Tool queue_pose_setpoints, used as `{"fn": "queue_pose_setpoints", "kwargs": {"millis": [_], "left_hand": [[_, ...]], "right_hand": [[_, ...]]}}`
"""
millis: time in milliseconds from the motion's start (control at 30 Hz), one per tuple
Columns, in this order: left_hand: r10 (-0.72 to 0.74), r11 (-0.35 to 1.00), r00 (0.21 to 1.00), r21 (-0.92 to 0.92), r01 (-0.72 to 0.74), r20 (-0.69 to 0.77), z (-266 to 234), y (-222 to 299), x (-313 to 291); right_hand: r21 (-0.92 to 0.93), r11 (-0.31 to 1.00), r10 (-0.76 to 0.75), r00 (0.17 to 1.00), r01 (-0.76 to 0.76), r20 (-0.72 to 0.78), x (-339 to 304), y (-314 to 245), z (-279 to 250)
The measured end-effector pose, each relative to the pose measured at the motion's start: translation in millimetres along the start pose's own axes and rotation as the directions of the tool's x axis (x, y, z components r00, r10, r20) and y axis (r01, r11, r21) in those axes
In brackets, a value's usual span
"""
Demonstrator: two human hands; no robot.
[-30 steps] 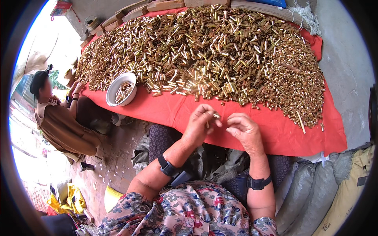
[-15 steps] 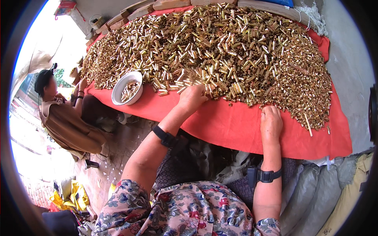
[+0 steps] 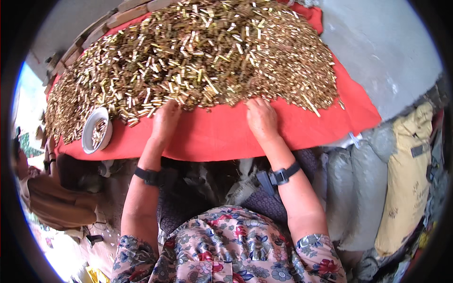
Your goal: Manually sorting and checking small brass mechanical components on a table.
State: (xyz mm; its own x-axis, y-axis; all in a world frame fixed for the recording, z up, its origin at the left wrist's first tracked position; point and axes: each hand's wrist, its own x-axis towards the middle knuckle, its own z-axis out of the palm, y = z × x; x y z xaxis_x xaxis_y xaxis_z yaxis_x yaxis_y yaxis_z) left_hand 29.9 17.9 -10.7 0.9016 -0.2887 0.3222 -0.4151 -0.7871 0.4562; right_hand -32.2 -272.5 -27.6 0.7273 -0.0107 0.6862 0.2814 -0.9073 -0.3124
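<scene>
— What is under your work?
— A red cloth (image 3: 212, 137), with a band of it showing across the middle of the frame. A piece stands out well there, so I'd part pieces from the mass over that band.

— And the heap (image 3: 188, 61)?
— It fills the upper middle, reaching toward the left and upper right. I think it's best worked from the front edge, with light fingers; digging in could bring the slope down.

— Your hands?
— My left hand (image 3: 166, 117) is left of centre and my right hand (image 3: 262, 118) right of it, both at that front edge, fingers curled and bunched together. I cannot tell whether either pinches anything.

— The white bowl (image 3: 107, 137)?
— At lower left of the heap, some pieces inside.

— Anything slimmer?
— A pale stick (image 3: 310, 105), slanting at the heap's right front.

— And the brass-coloured pieces (image 3: 211, 85)?
— Shiny gold, some browner; many in the middle are longer and slender, while those at right look smaller. I'd take each by its sides, gently.
</scene>
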Motion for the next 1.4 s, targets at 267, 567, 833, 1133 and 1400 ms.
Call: {"fn": "queue_pose_setpoints", "kwargs": {"millis": [267,567,833,1133,1400], "left_hand": [[-0.17,0.893,0.983,-0.433,0.127,-0.063,7,-24,-18],[-0.288,0.671,0.957,-0.72,0.179,-0.03,4,-64,-19],[-0.259,0.532,0.966,-0.836,0.137,-0.006,6,-57,-16],[-0.284,0.504,0.959,-0.849,0.158,0.01,-3,-61,-19],[-0.413,0.473,0.91,-0.85,0.232,0.018,-3,-17,-24]], "right_hand": [[0.006,1.0,0.026,0.999,-0.027,0.037,1,-11,11],[0.012,0.987,0.158,0.985,-0.158,-0.075,0,-17,16],[0.245,0.929,0.325,0.93,-0.279,-0.172,-11,-19,-2],[0.617,0.497,0.095,0.745,-0.61,0.66,-117,16,-224],[0.477,-0.044,0.437,0.413,-0.878,0.799,-219,-2,-274]]}}
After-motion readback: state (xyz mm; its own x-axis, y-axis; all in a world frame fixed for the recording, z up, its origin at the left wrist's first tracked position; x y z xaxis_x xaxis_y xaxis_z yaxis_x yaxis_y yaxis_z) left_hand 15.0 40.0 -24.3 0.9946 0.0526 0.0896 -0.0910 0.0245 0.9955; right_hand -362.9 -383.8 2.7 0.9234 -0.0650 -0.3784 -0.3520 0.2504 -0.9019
